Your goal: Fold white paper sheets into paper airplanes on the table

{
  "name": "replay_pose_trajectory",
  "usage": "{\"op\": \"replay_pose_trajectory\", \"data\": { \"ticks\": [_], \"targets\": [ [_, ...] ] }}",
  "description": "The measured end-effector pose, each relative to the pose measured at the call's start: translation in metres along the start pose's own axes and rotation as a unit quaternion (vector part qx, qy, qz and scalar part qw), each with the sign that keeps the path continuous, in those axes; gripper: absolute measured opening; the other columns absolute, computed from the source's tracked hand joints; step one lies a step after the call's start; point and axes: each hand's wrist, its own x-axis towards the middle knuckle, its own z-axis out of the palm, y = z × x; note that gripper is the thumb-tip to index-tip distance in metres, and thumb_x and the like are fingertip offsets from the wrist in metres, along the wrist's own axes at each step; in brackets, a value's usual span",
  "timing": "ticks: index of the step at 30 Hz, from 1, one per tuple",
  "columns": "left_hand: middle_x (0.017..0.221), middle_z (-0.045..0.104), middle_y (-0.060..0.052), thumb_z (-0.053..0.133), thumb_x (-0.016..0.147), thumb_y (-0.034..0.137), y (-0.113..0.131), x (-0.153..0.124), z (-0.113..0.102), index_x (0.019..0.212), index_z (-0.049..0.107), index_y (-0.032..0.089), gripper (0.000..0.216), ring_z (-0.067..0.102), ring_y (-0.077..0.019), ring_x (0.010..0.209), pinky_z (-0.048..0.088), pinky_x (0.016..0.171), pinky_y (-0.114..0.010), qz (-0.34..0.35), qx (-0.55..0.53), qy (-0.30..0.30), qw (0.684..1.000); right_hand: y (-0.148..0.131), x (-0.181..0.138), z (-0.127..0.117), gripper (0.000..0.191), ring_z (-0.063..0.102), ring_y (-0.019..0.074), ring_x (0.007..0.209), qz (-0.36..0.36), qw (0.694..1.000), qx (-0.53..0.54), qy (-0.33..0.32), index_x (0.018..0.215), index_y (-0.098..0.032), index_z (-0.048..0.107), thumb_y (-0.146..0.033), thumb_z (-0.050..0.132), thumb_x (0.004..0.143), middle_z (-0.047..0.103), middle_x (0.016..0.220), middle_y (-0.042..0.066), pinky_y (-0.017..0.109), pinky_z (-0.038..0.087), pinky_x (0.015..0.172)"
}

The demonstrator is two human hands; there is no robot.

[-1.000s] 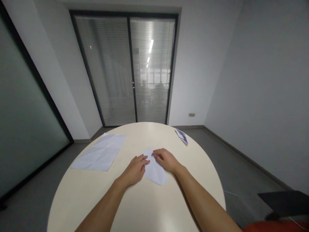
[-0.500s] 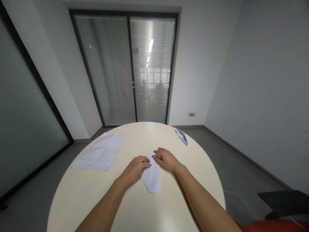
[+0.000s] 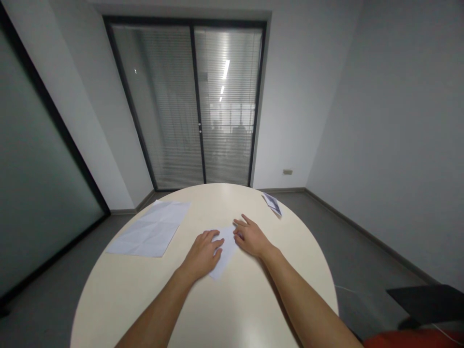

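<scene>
A folded sheet of white paper [image 3: 227, 245] lies on the round table between my two hands, turned at a slant. My left hand [image 3: 203, 252] rests over its left side, fingers spread and apart, covering part of the paper. At the upper right edge of the paper is my right hand [image 3: 253, 238]. Its fingers are bent but apart, with the fingertips touching or just over the edge and one finger stretched away. No grip by either hand is visible.
A larger creased white sheet [image 3: 150, 229] lies flat on the left of the cream table [image 3: 213, 314]. Near the far right edge is a small folded paper [image 3: 272, 204] with dark markings. A dark flat object [image 3: 427, 302] and something red [image 3: 409, 339] stand at lower right.
The folded paper has turned, its near end swinging left under my left hand. My left fingers have spread from a closer hold. My right hand has shifted slightly right and opened more.
</scene>
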Motion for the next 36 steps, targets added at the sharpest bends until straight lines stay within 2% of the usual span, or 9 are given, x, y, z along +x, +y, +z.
{"op": "replay_pose_trajectory", "data": {
  "ticks": [4, 8, 11, 13, 16, 18, 23, 27, 36],
  "targets": [
    [0.122, 0.067, -0.008, 0.051, 0.095, 0.018, -0.006, 0.004, 0.002, 0.121, 0.071, 0.025, 0.034, 0.059, -0.0237, 0.113, 0.046, 0.100, -0.039, -0.030, 0.005, 0.002, 1.000, 0.002, -0.002, 0.005, 0.036, 0.042, 0.0305, 0.143, -0.020, 0.999, 0.032, -0.022, 0.122, -0.017, 0.068, -0.018, 0.055, 0.089, 0.068, 0.130, 0.011, 0.051, 0.037, 0.117],
    [0.115, 0.072, -0.006, 0.052, 0.097, 0.022, -0.008, 0.005, 0.000, 0.113, 0.075, 0.024, 0.028, 0.063, -0.0230, 0.107, 0.045, 0.099, -0.038, -0.034, -0.008, -0.001, 0.999, -0.002, -0.003, 0.006, 0.046, 0.047, 0.0272, 0.139, -0.072, 0.995, 0.059, -0.045, 0.131, -0.017, 0.064, -0.013, 0.052, 0.087, 0.063, 0.137, 0.011, 0.048, 0.032, 0.121],
    [0.119, 0.071, -0.007, 0.054, 0.097, 0.036, -0.008, 0.002, -0.002, 0.114, 0.073, 0.023, 0.029, 0.063, -0.0243, 0.111, 0.042, 0.105, -0.042, -0.029, -0.019, 0.007, 0.999, -0.008, -0.003, 0.002, 0.045, 0.049, 0.0269, 0.138, -0.067, 0.992, 0.077, -0.071, 0.132, -0.014, 0.065, -0.019, 0.055, 0.088, 0.060, 0.141, 0.014, 0.045, 0.033, 0.120],
    [0.126, 0.069, -0.009, 0.058, 0.093, 0.045, -0.010, 0.000, -0.002, 0.122, 0.069, 0.023, 0.038, 0.061, -0.0258, 0.117, 0.037, 0.111, -0.046, -0.028, -0.027, 0.007, 0.999, -0.011, -0.002, -0.001, 0.048, 0.048, 0.0291, 0.138, -0.047, 0.992, 0.081, -0.084, 0.133, -0.013, 0.064, -0.028, 0.060, 0.087, 0.058, 0.142, 0.016, 0.044, 0.036, 0.118],
    [0.137, 0.063, -0.010, 0.060, 0.091, 0.049, -0.012, -0.002, 0.000, 0.131, 0.063, 0.023, 0.048, 0.056, -0.0275, 0.127, 0.030, 0.117, -0.051, -0.028, -0.032, -0.005, 0.999, -0.013, -0.002, -0.004, 0.057, 0.050, 0.0315, 0.136, -0.039, 0.993, 0.073, -0.088, 0.133, -0.013, 0.065, -0.040, 0.068, 0.083, 0.058, 0.142, 0.017, 0.044, 0.039, 0.115],
    [0.140, 0.061, -0.011, 0.059, 0.092, 0.048, -0.014, -0.002, 0.002, 0.132, 0.063, 0.022, 0.048, 0.053, -0.0277, 0.130, 0.030, 0.117, -0.050, -0.023, -0.032, -0.008, 0.999, -0.014, -0.001, -0.006, 0.060, 0.053, 0.0317, 0.131, -0.049, 0.993, 0.062, -0.082, 0.131, -0.013, 0.067, -0.043, 0.072, 0.079, 0.061, 0.138, 0.018, 0.044, 0.041, 0.113],
    [0.140, 0.062, -0.010, 0.057, 0.093, 0.046, -0.016, -0.002, 0.004, 0.131, 0.065, 0.022, 0.045, 0.054, -0.0286, 0.126, 0.041, 0.109, -0.046, -0.009, -0.035, -0.011, 0.999, -0.016, -0.002, -0.008, 0.053, 0.059, 0.0290, 0.118, -0.075, 0.994, 0.048, -0.067, 0.123, -0.018, 0.071, -0.045, 0.075, 0.078, 0.068, 0.124, 0.014, 0.041, 0.045, 0.104],
    [0.143, 0.060, -0.008, 0.056, 0.095, 0.045, -0.019, -0.003, 0.003, 0.133, 0.063, 0.023, 0.045, 0.053, -0.0277, 0.128, 0.041, 0.111, -0.045, 0.004, -0.046, -0.013, 0.999, -0.018, -0.001, -0.011, 0.046, 0.061, 0.0272, 0.111, -0.081, 0.994, 0.038, -0.063, 0.120, -0.019, 0.072, -0.043, 0.074, 0.080, 0.070, 0.116, 0.012, 0.039, 0.046, 0.100],
    [0.147, 0.056, -0.008, 0.049, 0.099, 0.043, -0.022, -0.004, 0.000, 0.136, 0.062, 0.023, 0.044, 0.050, -0.0245, 0.135, 0.037, 0.117, -0.043, 0.004, -0.082, -0.025, 0.996, -0.019, 0.000, -0.016, 0.046, 0.062, 0.0259, 0.104, -0.072, 0.995, 0.041, -0.060, 0.116, -0.019, 0.074, -0.050, 0.072, 0.083, 0.070, 0.111, 0.012, 0.037, 0.046, 0.097]
  ]
}}
